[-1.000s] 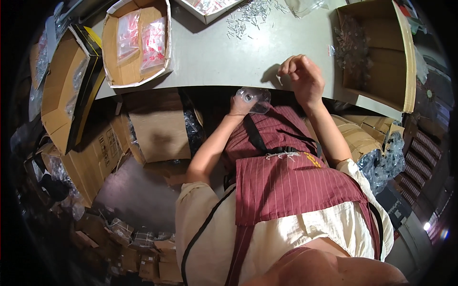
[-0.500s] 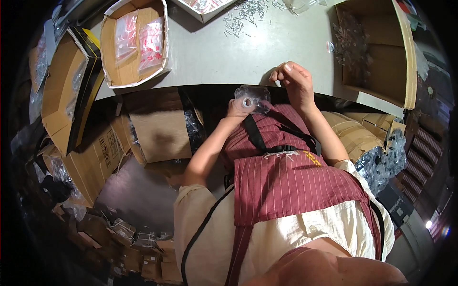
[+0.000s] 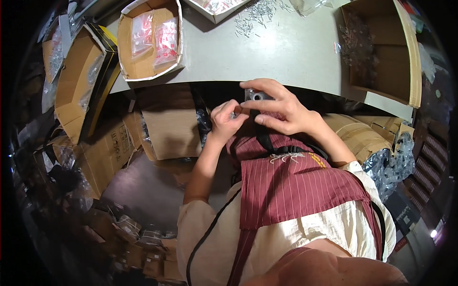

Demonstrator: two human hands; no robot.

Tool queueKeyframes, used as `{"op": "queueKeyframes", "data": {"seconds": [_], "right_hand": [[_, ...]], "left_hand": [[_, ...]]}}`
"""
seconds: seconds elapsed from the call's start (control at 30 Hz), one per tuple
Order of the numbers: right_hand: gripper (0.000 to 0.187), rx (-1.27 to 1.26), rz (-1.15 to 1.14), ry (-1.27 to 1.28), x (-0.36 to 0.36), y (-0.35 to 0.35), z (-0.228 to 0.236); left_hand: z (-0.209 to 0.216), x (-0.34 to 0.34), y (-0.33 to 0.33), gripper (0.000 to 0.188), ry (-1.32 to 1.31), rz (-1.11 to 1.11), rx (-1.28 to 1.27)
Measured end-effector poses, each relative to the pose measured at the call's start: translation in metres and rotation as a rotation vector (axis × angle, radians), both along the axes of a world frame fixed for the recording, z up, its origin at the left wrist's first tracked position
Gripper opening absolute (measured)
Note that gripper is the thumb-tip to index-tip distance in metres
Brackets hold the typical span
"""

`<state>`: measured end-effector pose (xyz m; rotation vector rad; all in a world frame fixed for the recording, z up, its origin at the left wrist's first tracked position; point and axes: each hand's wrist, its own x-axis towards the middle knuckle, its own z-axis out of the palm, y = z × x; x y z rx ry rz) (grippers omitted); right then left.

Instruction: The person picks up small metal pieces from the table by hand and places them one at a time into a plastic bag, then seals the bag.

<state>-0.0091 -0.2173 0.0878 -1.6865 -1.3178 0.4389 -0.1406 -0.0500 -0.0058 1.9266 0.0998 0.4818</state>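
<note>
Over my lap, just below the table edge, is a clear plastic piece with a small round ring (image 3: 257, 97) in it. My left hand (image 3: 226, 120) is closed, its thumb and fingers pinching the left side of this plastic. From the right, my right hand (image 3: 287, 108) reaches across it with the fingers stretched and apart. Its fingertips come up against my left fingertips, and the ring shows between two of its fingers. Most of the plastic lies hidden behind my right hand.
On the grey table (image 3: 257, 57) lie many small metal pins (image 3: 257, 16). A cardboard tray (image 3: 125, 57) with clear red-printed bags stands at the left; a deeper carton (image 3: 396, 62) with small parts is at the right. Cartons (image 3: 169, 124) and plastic-wrapped packs (image 3: 393, 157) surround my lap.
My right hand has come down and left from beside the table edge onto the plastic piece, its fingers spreading. The left hand has shifted slightly left and down, and the view has turned slightly.
</note>
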Motion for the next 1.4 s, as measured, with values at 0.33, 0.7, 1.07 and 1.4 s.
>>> {"op": "queueKeyframes", "data": {"seconds": [0.33,0.7,1.07,1.4], "right_hand": [[0.034,-0.111,-0.227,-0.397,0.010,-0.012,0.031],[0.022,0.089,-0.420,-0.370,0.020,-0.022,0.045],[0.031,0.129,-0.466,-0.401,0.022,-0.034,0.056],[0.024,0.206,-0.518,-0.438,0.036,-0.056,0.065]], "left_hand": [[0.047,0.088,-0.004,0.031,-0.251,-0.143,0.130],[0.079,0.108,-0.007,0.020,-0.088,-0.247,-0.009],[0.108,0.127,-0.025,0.030,-0.063,-0.347,-0.060],[0.101,0.143,-0.040,0.032,-0.083,-0.413,-0.171]]}}
